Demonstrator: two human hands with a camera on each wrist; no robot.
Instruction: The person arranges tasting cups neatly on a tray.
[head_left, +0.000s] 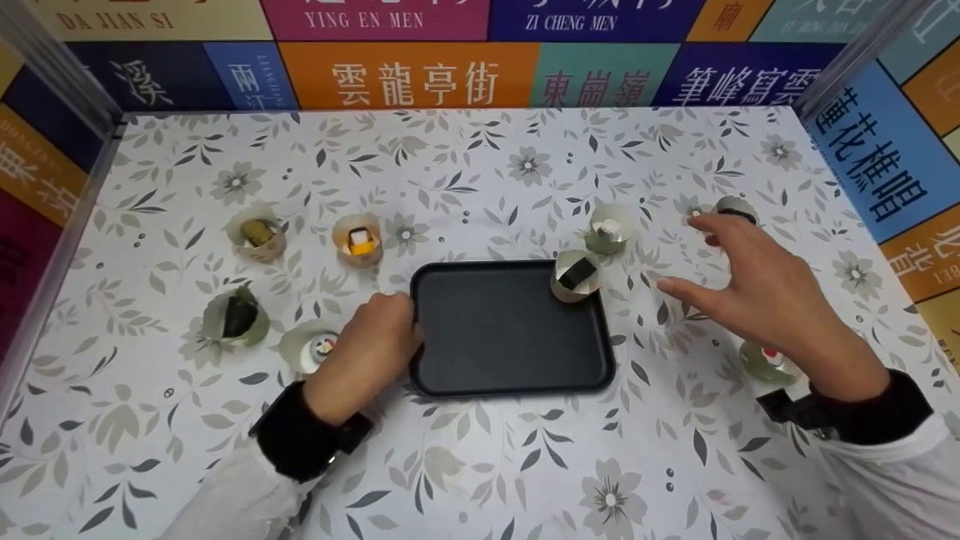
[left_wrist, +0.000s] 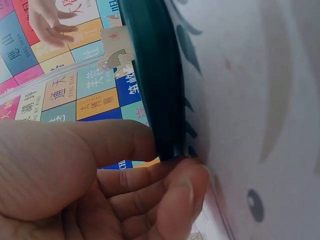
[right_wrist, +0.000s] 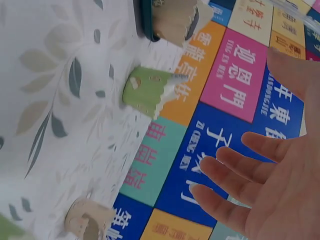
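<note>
A dark rectangular tray [head_left: 510, 337] lies on the floral tablecloth. My left hand [head_left: 375, 341] pinches its left rim; the left wrist view shows thumb and fingers on either side of the tray edge [left_wrist: 157, 75]. In the tray's far right corner stands a beige paper cup [head_left: 574, 289] with a black block [head_left: 578, 274] in it. My right hand [head_left: 765, 292] hovers to the right of the tray, fingers spread and holding nothing. Near its fingertips is a cup with a dark item [head_left: 736, 208], partly hidden by the hand.
A green cup [head_left: 607, 232] stands just behind the tray's corner. Another green cup [head_left: 765, 364] sits under the right wrist. Left of the tray are cups with a yellow-and-white piece [head_left: 361, 240], an olive-coloured piece [head_left: 259, 232], a dark eggplant-like piece [head_left: 240, 315] and a round piece [head_left: 322, 346]. Printed panels wall the table.
</note>
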